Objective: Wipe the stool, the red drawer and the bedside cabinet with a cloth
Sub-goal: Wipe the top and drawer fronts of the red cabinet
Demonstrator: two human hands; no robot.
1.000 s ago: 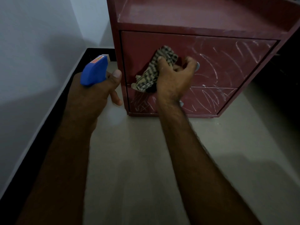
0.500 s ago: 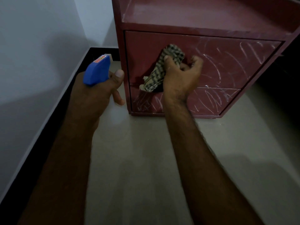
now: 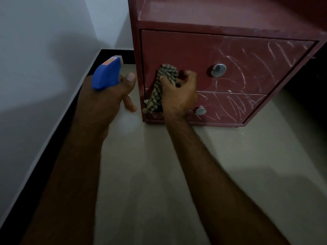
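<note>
The right hand (image 3: 178, 98) pinches the cloth (image 3: 164, 80) against the left part of the red drawer (image 3: 177, 48). White marks (image 3: 247, 68) lie to its right (beyond the knob (image 3: 218, 70)); the left hand (image 3: 106, 105) grips a spray bottle (image 3: 106, 75).

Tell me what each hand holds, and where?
Left hand grips a spray bottle just under its blue head; right hand clutches the checked cloth by its bunched upper part, the tail hanging free.
</note>
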